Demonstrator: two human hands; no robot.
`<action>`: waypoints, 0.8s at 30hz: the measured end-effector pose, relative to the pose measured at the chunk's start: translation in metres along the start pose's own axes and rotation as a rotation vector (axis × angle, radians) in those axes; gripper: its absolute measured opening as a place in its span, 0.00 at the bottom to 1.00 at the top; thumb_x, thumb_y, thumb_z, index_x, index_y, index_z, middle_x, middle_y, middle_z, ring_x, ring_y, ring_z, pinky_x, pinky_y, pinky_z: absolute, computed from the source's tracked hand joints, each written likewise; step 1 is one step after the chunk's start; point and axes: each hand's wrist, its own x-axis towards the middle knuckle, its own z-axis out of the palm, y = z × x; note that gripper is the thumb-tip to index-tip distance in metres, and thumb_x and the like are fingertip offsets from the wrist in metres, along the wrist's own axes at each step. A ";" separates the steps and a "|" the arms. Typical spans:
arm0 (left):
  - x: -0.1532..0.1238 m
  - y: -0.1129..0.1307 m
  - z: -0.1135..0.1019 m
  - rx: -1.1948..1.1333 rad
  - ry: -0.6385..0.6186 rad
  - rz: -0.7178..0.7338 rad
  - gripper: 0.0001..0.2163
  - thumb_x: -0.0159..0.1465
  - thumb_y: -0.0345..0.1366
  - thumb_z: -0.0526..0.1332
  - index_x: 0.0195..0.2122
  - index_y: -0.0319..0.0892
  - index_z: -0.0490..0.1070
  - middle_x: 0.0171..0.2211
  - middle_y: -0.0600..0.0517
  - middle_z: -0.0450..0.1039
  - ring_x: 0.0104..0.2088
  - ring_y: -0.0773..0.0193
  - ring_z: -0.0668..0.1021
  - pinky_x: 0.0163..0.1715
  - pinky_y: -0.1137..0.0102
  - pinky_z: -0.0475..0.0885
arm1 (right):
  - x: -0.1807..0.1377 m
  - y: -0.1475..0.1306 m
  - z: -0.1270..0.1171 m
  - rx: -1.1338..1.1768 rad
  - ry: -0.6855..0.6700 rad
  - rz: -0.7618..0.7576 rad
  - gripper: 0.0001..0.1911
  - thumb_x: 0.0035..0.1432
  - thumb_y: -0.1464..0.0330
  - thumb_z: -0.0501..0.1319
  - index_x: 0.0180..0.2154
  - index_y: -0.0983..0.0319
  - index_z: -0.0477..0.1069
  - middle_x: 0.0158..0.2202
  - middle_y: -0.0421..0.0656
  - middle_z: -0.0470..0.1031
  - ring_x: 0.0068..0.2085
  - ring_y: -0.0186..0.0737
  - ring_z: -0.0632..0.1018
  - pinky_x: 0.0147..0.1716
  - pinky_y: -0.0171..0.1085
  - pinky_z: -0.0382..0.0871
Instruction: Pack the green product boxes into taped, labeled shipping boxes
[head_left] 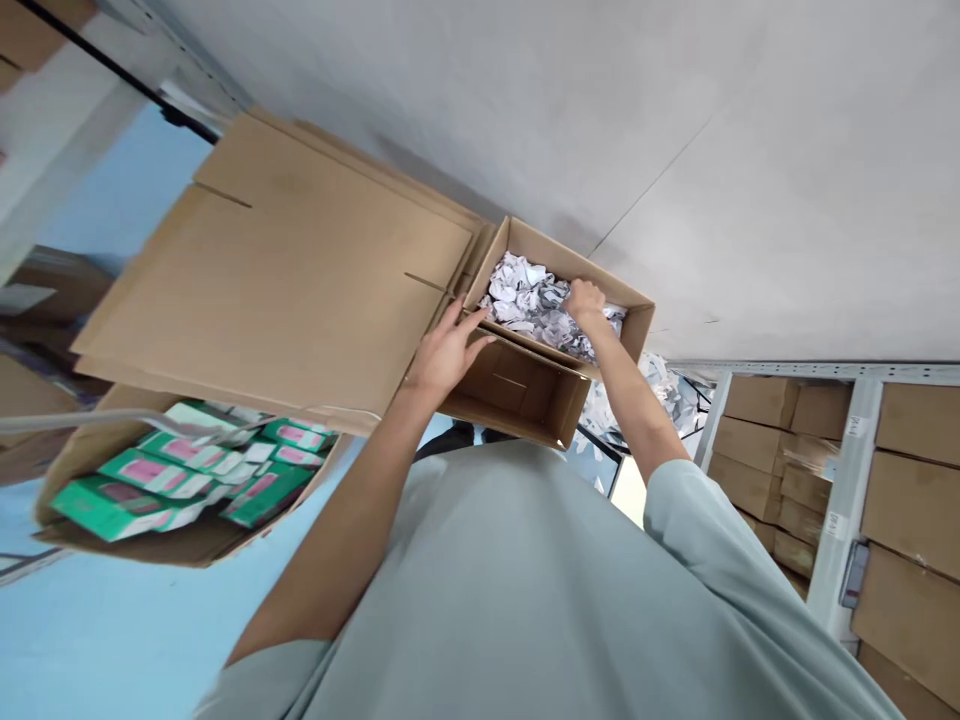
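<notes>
My right hand is closed in a fist against crumpled paper that fills much of an open cardboard box; its fingertips are hidden. At this box's left corner lies my left hand, fingers stretched and thumb apart, touching the cardboard edge. Just nearer to me, against the filled box, is a second open cardboard box with its brown inside showing. Beside my left hand is a stack of flattened cardboard.
At lower left, a carton holds several green and pink small boxes. Shelving with brown boxes stands on the right. A grey wall rises behind the work spot. Paper scraps lie right of the boxes.
</notes>
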 end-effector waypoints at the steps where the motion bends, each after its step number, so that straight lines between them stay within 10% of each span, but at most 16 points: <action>1: 0.000 0.001 0.001 0.006 0.003 -0.007 0.26 0.74 0.47 0.64 0.72 0.53 0.73 0.80 0.45 0.59 0.74 0.37 0.71 0.74 0.48 0.67 | 0.003 -0.001 0.003 -0.004 -0.003 -0.001 0.17 0.70 0.79 0.65 0.58 0.77 0.78 0.62 0.69 0.78 0.65 0.59 0.79 0.64 0.51 0.72; 8: -0.001 0.003 0.003 0.033 -0.002 -0.002 0.28 0.74 0.47 0.63 0.74 0.51 0.70 0.81 0.44 0.56 0.74 0.35 0.70 0.73 0.46 0.67 | -0.019 0.019 -0.007 -0.019 0.051 0.009 0.20 0.72 0.79 0.58 0.62 0.75 0.76 0.62 0.69 0.78 0.64 0.60 0.80 0.63 0.52 0.73; 16: -0.001 0.010 0.000 0.033 0.024 0.045 0.35 0.71 0.46 0.68 0.78 0.48 0.64 0.82 0.39 0.52 0.79 0.34 0.60 0.77 0.42 0.60 | -0.139 0.057 -0.021 0.251 0.287 -0.107 0.18 0.74 0.62 0.62 0.60 0.61 0.78 0.49 0.52 0.86 0.50 0.58 0.85 0.54 0.47 0.76; 24: -0.058 0.105 -0.038 -0.292 0.030 0.443 0.27 0.76 0.51 0.63 0.73 0.50 0.70 0.75 0.43 0.67 0.74 0.48 0.71 0.75 0.50 0.67 | -0.258 0.053 -0.005 0.608 0.316 -0.277 0.23 0.66 0.60 0.67 0.60 0.59 0.78 0.37 0.42 0.84 0.34 0.47 0.83 0.42 0.43 0.78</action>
